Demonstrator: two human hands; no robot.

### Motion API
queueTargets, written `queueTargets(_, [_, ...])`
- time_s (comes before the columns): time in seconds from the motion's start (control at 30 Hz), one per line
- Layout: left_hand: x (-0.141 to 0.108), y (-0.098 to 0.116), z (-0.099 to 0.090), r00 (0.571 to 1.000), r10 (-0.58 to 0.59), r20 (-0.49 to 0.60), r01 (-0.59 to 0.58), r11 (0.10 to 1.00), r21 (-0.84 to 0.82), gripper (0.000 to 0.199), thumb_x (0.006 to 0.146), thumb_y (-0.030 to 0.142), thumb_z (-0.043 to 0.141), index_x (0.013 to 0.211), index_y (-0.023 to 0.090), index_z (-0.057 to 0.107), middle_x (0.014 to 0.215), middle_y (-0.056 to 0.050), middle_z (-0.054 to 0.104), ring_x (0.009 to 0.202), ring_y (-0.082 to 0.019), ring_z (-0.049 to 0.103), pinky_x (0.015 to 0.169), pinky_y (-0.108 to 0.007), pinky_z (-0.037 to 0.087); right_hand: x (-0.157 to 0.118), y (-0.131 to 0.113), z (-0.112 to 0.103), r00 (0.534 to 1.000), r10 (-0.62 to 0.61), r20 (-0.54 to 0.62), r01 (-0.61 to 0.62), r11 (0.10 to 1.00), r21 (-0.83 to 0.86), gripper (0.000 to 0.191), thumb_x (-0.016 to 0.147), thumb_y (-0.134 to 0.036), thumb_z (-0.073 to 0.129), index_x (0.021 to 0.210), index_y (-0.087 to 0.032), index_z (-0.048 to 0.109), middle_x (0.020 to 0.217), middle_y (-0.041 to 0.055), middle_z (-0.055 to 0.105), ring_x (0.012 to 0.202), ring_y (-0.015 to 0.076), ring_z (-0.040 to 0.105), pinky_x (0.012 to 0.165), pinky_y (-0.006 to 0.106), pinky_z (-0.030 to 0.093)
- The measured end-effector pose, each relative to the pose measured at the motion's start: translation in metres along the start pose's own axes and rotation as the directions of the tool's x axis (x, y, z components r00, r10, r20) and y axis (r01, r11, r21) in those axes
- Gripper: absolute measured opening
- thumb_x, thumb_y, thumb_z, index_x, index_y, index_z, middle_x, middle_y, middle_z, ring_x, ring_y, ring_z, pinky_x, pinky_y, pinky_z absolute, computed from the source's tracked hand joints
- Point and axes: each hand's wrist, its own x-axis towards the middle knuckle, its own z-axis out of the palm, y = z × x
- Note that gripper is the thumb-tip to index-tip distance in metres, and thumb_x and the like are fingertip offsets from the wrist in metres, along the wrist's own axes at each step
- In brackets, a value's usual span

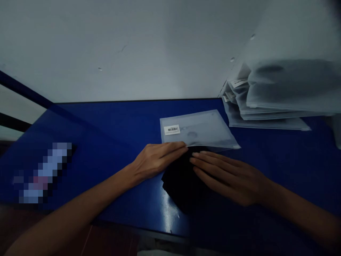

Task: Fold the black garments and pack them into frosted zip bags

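Observation:
A piece of folded black cloth [183, 185] lies on the blue table, its far end at the near edge of a frosted zip bag [205, 124] with a barcode label [172, 129]. Whether the cloth's tip is inside the bag I cannot tell. My left hand [157, 158] rests where cloth and bag meet, its fingers straight and close together, the thumb hidden. My right hand [229, 176] lies over the cloth's right side, fingers stretched out flat. Dim light hides the cloth's folds.
Several frosted zip bags with dark contents [287, 89] are stacked at the back right. A pixelated oblong object [48, 174] lies on the left of the blue table [106, 124]. Behind the table stands a pale wall [133, 46].

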Motion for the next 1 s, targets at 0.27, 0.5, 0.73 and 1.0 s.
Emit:
queueTargets(0.27, [-0.001, -0.002, 0.000, 1.000, -0.005, 0.000, 0.005, 1.000, 0.003, 0.031, 0.105, 0.012, 0.052, 0.135, 0.015, 0.059, 0.128, -0.009, 0.072, 0.111, -0.016, 0.074, 0.082, -0.023, 0.066, -0.006, 0.006, 0.012, 0.966, 0.251, 0.063, -0.244, 0.965, -0.094, 0.027, 0.103, -0.008, 0.042, 0.126, -0.011, 0.055, 0.132, 0.0207, 0.066, 0.121, 0.0274, 0.067, 0.092, 0.039, 0.062])
queueTargets(0.5, [0.001, -0.011, 0.001, 0.981, 0.011, 0.193, -0.020, 0.999, 0.043, 0.038, 0.103, 0.028, 0.054, 0.135, 0.008, 0.060, 0.141, -0.018, 0.064, 0.137, -0.031, 0.058, 0.110, -0.046, 0.056, -0.004, 0.003, 0.007, 0.954, 0.292, 0.059, -0.258, 0.908, -0.329, 0.034, 0.097, 0.001, 0.049, 0.127, -0.013, 0.055, 0.136, 0.0146, 0.067, 0.112, 0.0236, 0.071, 0.059, 0.023, 0.053])
queueTargets(0.73, [0.009, -0.002, 0.000, 0.999, 0.021, 0.028, -0.022, 0.999, 0.032, 0.028, 0.106, 0.015, 0.050, 0.132, 0.011, 0.059, 0.128, -0.009, 0.074, 0.114, -0.019, 0.073, 0.108, -0.037, 0.059, -0.001, 0.001, 0.005, 0.930, 0.367, -0.005, -0.322, 0.810, -0.490, 0.028, 0.093, 0.004, 0.053, 0.112, -0.013, 0.066, 0.113, 0.0059, 0.078, 0.086, 0.0173, 0.073, 0.044, 0.025, 0.040])
queueTargets(1.0, [0.020, 0.013, 0.001, 0.976, 0.190, -0.102, -0.188, 0.982, 0.021, 0.022, 0.097, 0.008, 0.062, 0.120, 0.011, 0.064, 0.131, -0.013, 0.071, 0.120, -0.020, 0.071, 0.106, -0.035, 0.060, 0.002, -0.003, 0.006, 0.883, 0.468, -0.010, -0.349, 0.644, -0.680, 0.024, 0.093, -0.001, 0.057, 0.111, -0.009, 0.072, 0.093, 0.0089, 0.078, 0.067, 0.0184, 0.068, 0.046, 0.029, 0.041])
